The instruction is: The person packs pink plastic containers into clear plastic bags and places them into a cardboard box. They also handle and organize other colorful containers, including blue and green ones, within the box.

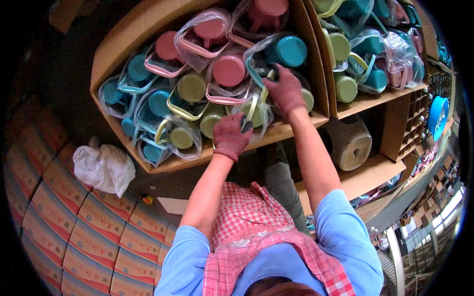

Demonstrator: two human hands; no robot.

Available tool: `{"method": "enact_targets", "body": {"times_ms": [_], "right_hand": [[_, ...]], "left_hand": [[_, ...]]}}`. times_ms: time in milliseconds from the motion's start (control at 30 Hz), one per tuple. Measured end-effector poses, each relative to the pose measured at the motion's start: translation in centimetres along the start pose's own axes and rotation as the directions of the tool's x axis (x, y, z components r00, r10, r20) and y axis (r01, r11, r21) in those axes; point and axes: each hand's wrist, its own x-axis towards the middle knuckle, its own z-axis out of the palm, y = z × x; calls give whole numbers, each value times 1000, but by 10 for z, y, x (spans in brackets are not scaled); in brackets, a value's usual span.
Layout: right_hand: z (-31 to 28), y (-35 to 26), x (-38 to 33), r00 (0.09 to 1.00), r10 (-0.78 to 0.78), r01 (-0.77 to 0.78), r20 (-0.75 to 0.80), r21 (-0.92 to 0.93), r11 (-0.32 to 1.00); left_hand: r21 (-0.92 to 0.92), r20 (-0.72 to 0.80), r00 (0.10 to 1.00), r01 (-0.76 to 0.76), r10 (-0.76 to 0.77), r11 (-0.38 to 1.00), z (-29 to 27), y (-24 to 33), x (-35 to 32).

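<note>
A large cardboard carton (282, 132) holds several pink, teal and green plastic cups with looped handles, each in a clear bag and mostly bottom up. At its near side, my left hand (231, 137), in a dark red glove, has its fingers curled at a bagged light green cup (256, 117). My right hand (286, 91), gloved alike, has its thumb and forefinger around a light green handle, just below a teal cup (291, 51). A pink cup (228, 70) lies left of the right hand. Bags and fingers partly hide the grip.
A second carton (377, 96) of bagged cups adjoins on the right. Below it are a brown block with a hole (356, 146) and a cardboard divider grid (411, 121). Printed boxes (91, 241) are stacked at the left, with a white plastic bag (104, 170) on them.
</note>
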Motion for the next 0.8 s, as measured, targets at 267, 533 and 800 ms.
{"method": "enact_targets", "body": {"times_ms": [267,533,800], "right_hand": [[20,-42,36,906,-35,294,422,-568,768],[12,-32,40,962,130,-107,240,-105,989],[-30,11,-6,968,58,-146,244,360,921]], "left_hand": [[260,38,989,-146,141,955,-31,-12,29],[289,131,984,-152,118,945,-8,-48,27],[331,229,966,-194,121,923,-18,-43,39]]}}
